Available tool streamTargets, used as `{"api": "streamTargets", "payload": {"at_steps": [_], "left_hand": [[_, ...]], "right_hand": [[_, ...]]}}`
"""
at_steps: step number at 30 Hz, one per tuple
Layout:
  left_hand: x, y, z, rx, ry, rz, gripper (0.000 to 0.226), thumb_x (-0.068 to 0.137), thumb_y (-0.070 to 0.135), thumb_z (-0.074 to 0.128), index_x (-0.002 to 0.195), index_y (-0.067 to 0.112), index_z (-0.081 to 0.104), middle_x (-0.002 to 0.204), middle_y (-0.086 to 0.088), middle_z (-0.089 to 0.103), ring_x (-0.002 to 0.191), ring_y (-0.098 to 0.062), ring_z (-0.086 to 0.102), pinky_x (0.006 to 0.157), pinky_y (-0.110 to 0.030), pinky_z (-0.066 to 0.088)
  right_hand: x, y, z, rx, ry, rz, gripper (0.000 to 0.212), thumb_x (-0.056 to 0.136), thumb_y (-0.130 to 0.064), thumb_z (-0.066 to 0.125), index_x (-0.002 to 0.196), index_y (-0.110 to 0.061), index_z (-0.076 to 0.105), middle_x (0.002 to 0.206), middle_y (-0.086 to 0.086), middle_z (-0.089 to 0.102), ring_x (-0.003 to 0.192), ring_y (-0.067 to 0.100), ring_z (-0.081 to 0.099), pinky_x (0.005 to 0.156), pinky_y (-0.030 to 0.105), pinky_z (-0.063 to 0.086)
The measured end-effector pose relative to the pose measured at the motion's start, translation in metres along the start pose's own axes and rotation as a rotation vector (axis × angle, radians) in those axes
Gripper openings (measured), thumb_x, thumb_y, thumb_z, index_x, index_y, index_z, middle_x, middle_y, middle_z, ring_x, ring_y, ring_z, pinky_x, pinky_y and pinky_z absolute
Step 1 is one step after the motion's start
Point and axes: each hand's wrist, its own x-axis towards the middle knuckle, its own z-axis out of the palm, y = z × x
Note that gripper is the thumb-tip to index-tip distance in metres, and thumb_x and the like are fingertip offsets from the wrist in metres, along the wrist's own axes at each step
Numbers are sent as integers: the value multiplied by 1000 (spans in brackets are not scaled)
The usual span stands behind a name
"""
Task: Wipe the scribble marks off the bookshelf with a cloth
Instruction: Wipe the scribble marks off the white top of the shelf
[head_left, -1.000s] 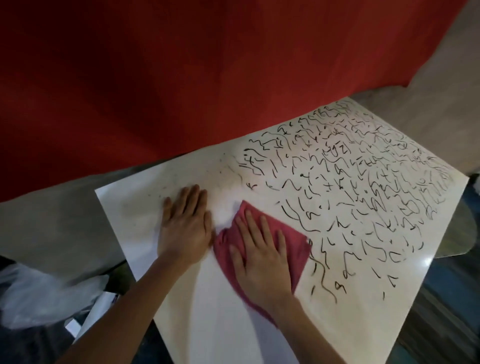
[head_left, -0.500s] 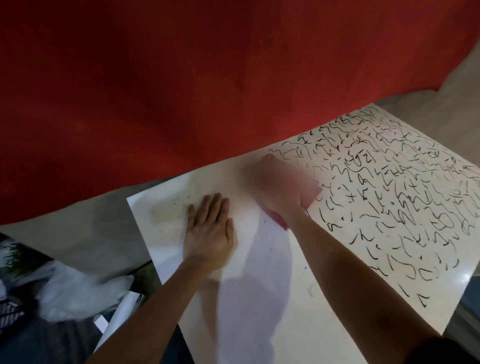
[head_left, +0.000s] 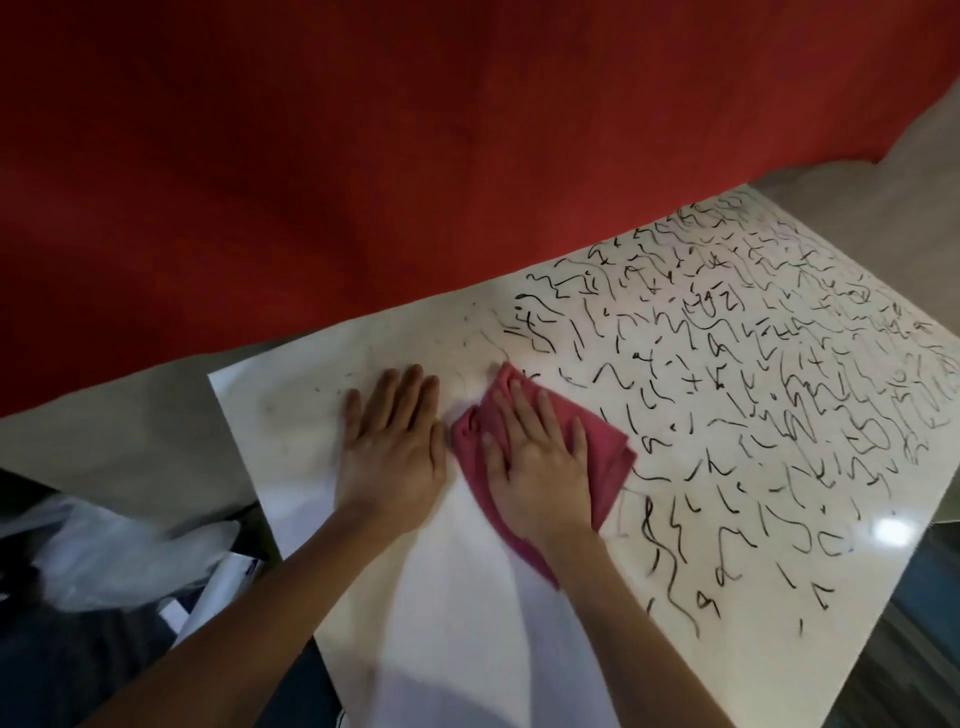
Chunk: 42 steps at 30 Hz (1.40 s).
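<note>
Drawn back nearer, right hand (head_left: 540, 467) presses cloth (head_left: 609, 457) flat-fingered on scribbled bookshelf (head_left: 467, 623) by red backdrop (head_left: 363, 156); left hand (head_left: 395, 447) flat.

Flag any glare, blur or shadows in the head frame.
Head view: one glare spot on the bookshelf near its right edge; soft shadow across the wiped part; scribble marks sharp nearby, softer at the far end; plastic bags lower left blurred.

Both palms lie flat on the white bookshelf (head_left: 467, 597) panel. The right hand (head_left: 540, 467) presses a pink cloth (head_left: 608, 457) at the edge of the black scribble marks (head_left: 753, 395); the left hand (head_left: 392, 447) rests just beside it on cleaner surface. A red wall (head_left: 363, 156) stands behind.
</note>
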Motion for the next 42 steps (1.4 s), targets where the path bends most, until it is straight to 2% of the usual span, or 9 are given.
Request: {"api": "streamTargets", "payload": {"at_steps": [2, 7, 10, 15, 18, 28, 34, 39, 42], "left_hand": [[-1, -1, 1, 5, -29, 9, 55, 91, 31, 28, 129, 4, 58, 135, -14, 55, 124, -33, 53, 101, -60, 36], [-3, -7, 5, 27, 74, 21, 56, 91, 31, 28, 127, 2, 60, 134, -14, 57, 122, -33, 55, 103, -59, 34], [-2, -4, 9, 37, 139, 18, 56, 91, 30, 29, 124, -1, 61, 132, -15, 58, 120, -35, 57, 105, -49, 25], [0, 2, 6, 46, 77, -8, 55, 91, 31, 30, 125, 3, 62, 132, -13, 58, 121, -34, 56, 102, -58, 36], [-2, 0, 8, 82, 38, 4, 55, 93, 33, 29, 128, 5, 60, 134, -13, 56, 125, -33, 53, 103, -57, 35], [-2, -1, 3, 97, 40, -9, 54, 91, 30, 30, 127, 4, 60, 134, -12, 57, 122, -31, 56, 105, -45, 23], [0, -1, -1, 90, -7, -1, 53, 90, 30, 31, 124, 3, 62, 131, -13, 59, 119, -33, 58, 103, -43, 19], [-2, 0, 3, 68, 8, 6, 57, 94, 34, 25, 129, 1, 58, 135, -15, 55, 125, -35, 52, 105, -48, 17], [-1, -1, 3, 45, -11, -11, 63, 100, 38, 13, 131, 3, 55, 137, -14, 54, 127, -34, 50, 108, -50, 19]], "right_hand": [[48, 11, 4, 17, -57, 49, 61, 94, -47, 7, 152, -31, 14, 160, -12, 6, 148, 13, 2, 116, 48, 5], [136, 17, -1, 54, -127, 153, 54, 102, -39, 16, 154, -28, 8, 161, -6, -2, 148, 19, -5, 115, 54, -4], [113, 14, -4, 60, -109, 138, 53, 102, -38, 18, 154, -28, 8, 161, -5, -2, 148, 19, -4, 115, 52, -5], [11, 0, 12, 34, -47, 63, 68, 90, -49, 0, 153, -24, 10, 161, -6, 6, 148, 16, 2, 116, 48, -1], [-14, -10, 15, 47, 37, 86, 70, 88, -48, 7, 151, -21, 23, 158, -2, 21, 147, 19, 15, 115, 51, 8], [150, 26, -2, 82, -105, 157, 55, 102, -38, 16, 154, -26, 7, 161, -5, -1, 148, 18, -5, 114, 54, -4], [49, 12, 4, 64, -79, 110, 60, 97, -47, 8, 153, -26, 8, 161, -7, 2, 148, 15, -1, 116, 49, -1], [-39, -2, 13, 6, 25, 98, 56, 89, -42, 32, 134, -18, 55, 139, 1, 53, 130, 22, 49, 100, 53, 39], [-9, 0, 6, 31, -53, 97, 69, 88, -48, 10, 150, -23, 26, 158, -4, 22, 146, 17, 19, 113, 54, 15]]}}
